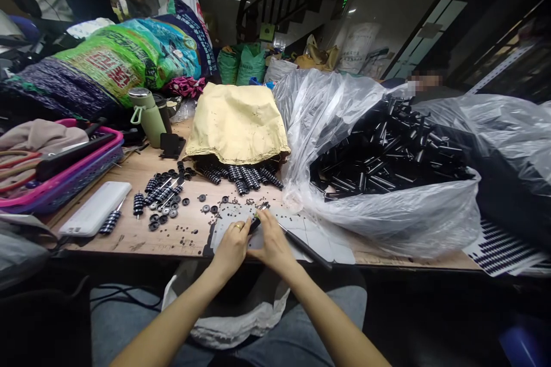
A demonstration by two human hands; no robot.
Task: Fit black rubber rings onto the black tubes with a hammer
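Observation:
Close together over a light grey sheet (pixel 333 245) at the table's front edge are my left hand (pixel 230 248) and my right hand (pixel 274 241). Both are closed, fingers bent around a small black part (pixel 254 225), mostly hidden by them. A long black-handled tool (pixel 307 249) with a thin metal shaft lies just right of my right hand. Tiny dark rings and small black discs (pixel 206 209) are scattered beyond and left of my hands. Several black-and-silver ribbed rollers (pixel 138 204) with metal shafts lie farther left. More ribbed rods (pixel 239 179) poke from a yellow sack (pixel 239 120).
A clear plastic bag (pixel 387 221) full of black tubes (pixel 387 149) takes up the right. Leftward are a white power bank-like box (pixel 95 209), a green flask (pixel 148 117) and a pink basket (pixel 97 155). A white sack (pixel 241 324) hangs over the lap below the edge.

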